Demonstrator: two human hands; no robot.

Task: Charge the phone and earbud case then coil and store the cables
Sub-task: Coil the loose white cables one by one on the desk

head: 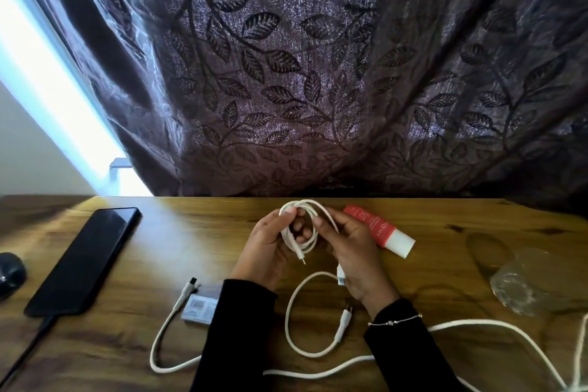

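White cable [299, 229] held above counter centre, wound in loops. Left hand [270, 248] grips coil, likely to keep loops from springing; right hand [346, 248] pinches strand, probably feeding next turn. Phone [86, 258] left, dark lead plugged in. Thicker cable [318, 356] loose near edge. Wooden counter [197, 232]; leaf-patterned curtain [318, 73] behind.

Phone [86, 259] left — tube [378, 229] right

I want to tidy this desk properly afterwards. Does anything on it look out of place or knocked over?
A clear glass lies on its side at the table's right edge, seemingly tipped; no spill shows. A red-and-white tube lies flat behind the hands.
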